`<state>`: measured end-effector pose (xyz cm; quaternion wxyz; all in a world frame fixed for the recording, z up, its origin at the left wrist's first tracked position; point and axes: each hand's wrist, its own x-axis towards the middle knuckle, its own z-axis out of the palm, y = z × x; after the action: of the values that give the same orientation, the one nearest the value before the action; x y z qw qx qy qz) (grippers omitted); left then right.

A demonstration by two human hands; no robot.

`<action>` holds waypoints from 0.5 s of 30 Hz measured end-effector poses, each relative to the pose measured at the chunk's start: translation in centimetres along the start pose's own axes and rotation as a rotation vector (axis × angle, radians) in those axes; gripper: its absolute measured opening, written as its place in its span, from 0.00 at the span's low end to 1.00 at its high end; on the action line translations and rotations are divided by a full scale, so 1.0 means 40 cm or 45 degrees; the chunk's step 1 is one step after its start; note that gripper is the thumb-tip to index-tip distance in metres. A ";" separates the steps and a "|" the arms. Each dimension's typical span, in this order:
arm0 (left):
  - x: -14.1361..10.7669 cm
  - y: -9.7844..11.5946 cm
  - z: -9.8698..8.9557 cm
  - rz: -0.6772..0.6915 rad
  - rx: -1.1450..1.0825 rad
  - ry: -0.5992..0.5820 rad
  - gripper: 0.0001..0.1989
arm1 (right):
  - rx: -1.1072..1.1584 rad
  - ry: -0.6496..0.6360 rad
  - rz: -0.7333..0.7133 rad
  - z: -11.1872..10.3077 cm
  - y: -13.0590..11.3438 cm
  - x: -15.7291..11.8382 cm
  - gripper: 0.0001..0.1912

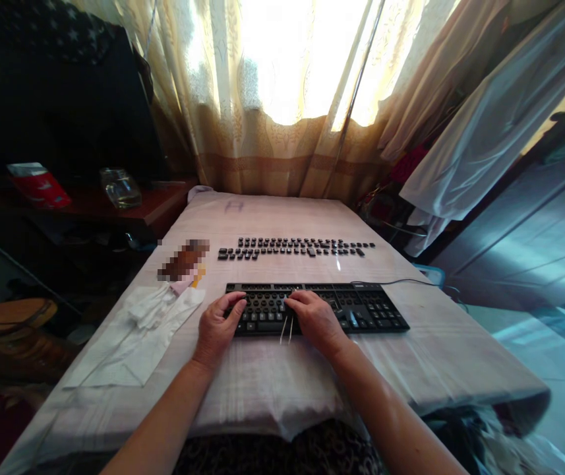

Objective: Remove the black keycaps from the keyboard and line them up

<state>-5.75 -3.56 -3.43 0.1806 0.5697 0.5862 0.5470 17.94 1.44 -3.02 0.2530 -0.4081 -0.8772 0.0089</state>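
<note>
A black computer keyboard (374, 320) lies flat on the cloth-covered table in front of me, with part of its keys off. My left hand (220, 323) grips its left end, thumb and fingers curled at the edge. Over the keyboard's middle, my right hand (314, 320) is closed on metal tweezers (286, 330), whose two arms stick out toward me. The tweezer tips are hidden by the fingers. Beyond the keyboard, loose black keycaps (287, 250) lie in rows.
White paper or cloth (148, 323) is spread at the table's left, beside a blurred-out brown patch (183, 259). A cable (401, 281) runs from the keyboard to the right edge. A dark side table (163, 204) holds a glass jar (120, 189) and a red packet (39, 187).
</note>
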 end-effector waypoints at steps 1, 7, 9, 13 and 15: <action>-0.001 0.002 0.000 -0.001 -0.010 -0.014 0.14 | -0.002 -0.017 0.009 -0.004 -0.004 -0.001 0.18; -0.001 0.004 0.003 -0.037 -0.085 -0.054 0.14 | 0.017 0.104 -0.019 -0.047 -0.072 0.038 0.15; -0.001 0.007 0.004 -0.039 -0.120 -0.059 0.14 | 0.089 0.122 -0.137 -0.046 -0.105 0.062 0.14; 0.001 0.016 0.000 -0.024 -0.184 -0.074 0.11 | 0.177 0.085 -0.277 -0.018 -0.149 0.105 0.11; 0.002 0.019 -0.002 -0.018 -0.207 -0.073 0.11 | 0.203 0.086 -0.290 -0.005 -0.156 0.115 0.09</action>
<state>-5.48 -3.74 -2.73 0.2467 0.5646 0.5384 0.5749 11.10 0.57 0.53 0.3133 -0.2845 -0.9053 0.0359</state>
